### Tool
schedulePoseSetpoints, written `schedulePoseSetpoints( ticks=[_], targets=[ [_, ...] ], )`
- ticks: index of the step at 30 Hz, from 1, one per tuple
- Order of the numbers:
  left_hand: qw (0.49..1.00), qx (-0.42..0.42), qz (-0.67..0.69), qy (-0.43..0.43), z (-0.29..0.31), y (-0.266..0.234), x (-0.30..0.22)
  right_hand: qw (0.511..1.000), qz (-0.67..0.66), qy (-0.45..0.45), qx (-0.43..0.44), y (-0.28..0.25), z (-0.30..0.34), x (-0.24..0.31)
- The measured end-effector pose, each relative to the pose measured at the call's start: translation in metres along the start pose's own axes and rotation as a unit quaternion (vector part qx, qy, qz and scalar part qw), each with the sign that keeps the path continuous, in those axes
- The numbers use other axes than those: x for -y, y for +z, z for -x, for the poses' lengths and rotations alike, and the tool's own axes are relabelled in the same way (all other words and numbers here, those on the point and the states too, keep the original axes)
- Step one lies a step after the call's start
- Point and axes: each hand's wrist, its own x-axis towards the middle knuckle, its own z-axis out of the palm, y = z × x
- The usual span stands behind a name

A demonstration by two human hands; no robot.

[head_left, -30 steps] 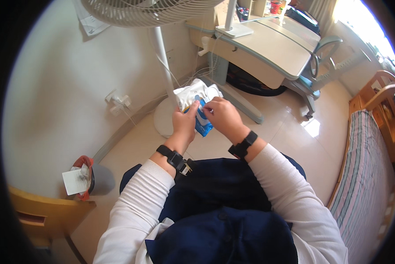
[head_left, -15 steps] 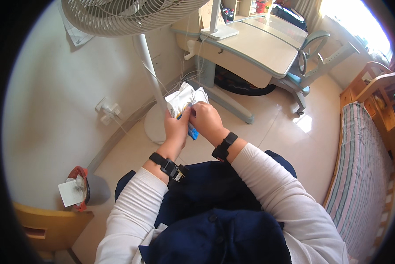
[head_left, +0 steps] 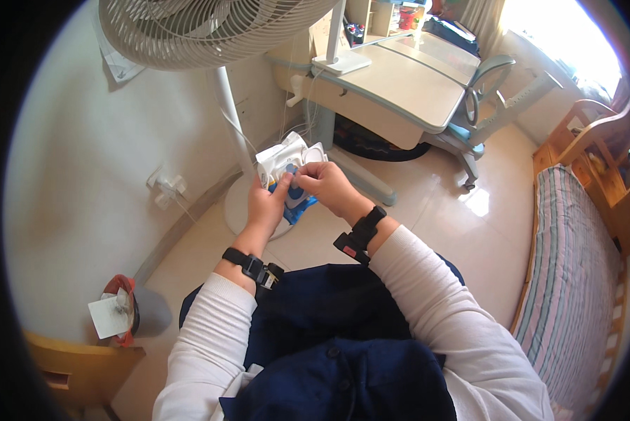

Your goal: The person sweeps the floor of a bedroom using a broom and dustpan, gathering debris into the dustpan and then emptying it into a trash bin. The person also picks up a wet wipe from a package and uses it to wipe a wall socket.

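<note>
A white and blue pack of wet wipes (head_left: 276, 156) is held up in front of me, beside the fan's pole. My left hand (head_left: 262, 209) grips its near left side, the thumb lying across the front. The pack's white flip lid (head_left: 316, 152) is swung up on the far right side. My right hand (head_left: 332, 189) is closed in a pinch at the bluish opening in the pack's face. What its fingertips hold, if anything, is too small to make out. Black straps with small devices are on both wrists.
A white standing fan (head_left: 224, 105) rises close beyond the pack, its cables trailing along the wall. Behind stands a desk (head_left: 406, 77) with a chair (head_left: 479, 119). On the left are a waste bin (head_left: 150, 312) and a yellow wooden chair (head_left: 83, 365); a striped bed (head_left: 567, 281) lies right.
My right hand's fingertips have shifted slightly away from the left thumb, so more of the pack's blue front and opening shows. The whole view has moved a little.
</note>
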Motion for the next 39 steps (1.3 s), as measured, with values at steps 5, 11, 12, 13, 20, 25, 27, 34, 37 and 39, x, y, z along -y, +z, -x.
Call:
schedulePoseSetpoints(
  ticks=[5, 11, 12, 13, 20, 25, 27, 34, 37, 39],
  targets=[
    [1.0, 0.016, -0.017, 0.009, 0.0, -0.005, -0.006, 0.992, -0.112, 0.0, 0.061, -0.007, -0.001, -0.001],
    [0.999, -0.004, -0.031, 0.027, -0.002, -0.006, -0.004, 0.995, -0.086, -0.04, 0.037, -0.003, 0.002, 0.005],
    [0.999, -0.008, -0.032, 0.021, -0.002, -0.007, -0.003, 0.998, -0.015, -0.054, 0.018, -0.002, 0.003, 0.005],
    [0.999, -0.013, -0.034, 0.014, -0.002, -0.007, -0.002, 0.996, 0.046, -0.071, 0.0, -0.001, 0.003, 0.005],
    [0.999, 0.005, -0.039, -0.008, -0.002, -0.007, -0.004, 0.985, 0.125, -0.119, -0.02, -0.003, 0.0, -0.001],
    [0.998, -0.052, -0.007, -0.028, -0.006, -0.012, 0.0, 0.981, -0.095, -0.167, -0.034, -0.01, -0.003, 0.006],
    [0.997, -0.065, 0.02, -0.041, -0.007, -0.016, 0.002, 0.965, -0.197, -0.147, -0.088, -0.02, -0.002, 0.011],
    [0.986, -0.056, 0.132, -0.082, -0.008, -0.008, 0.001, 0.965, -0.037, -0.133, -0.223, -0.032, -0.005, 0.011],
    [0.987, -0.051, 0.13, -0.08, -0.007, -0.003, -0.003, 0.972, 0.118, -0.154, -0.131, -0.018, 0.0, 0.009],
    [0.985, -0.042, 0.137, -0.095, -0.004, -0.001, -0.006, 0.971, 0.14, -0.169, -0.092, -0.01, 0.006, 0.009]
  ],
)
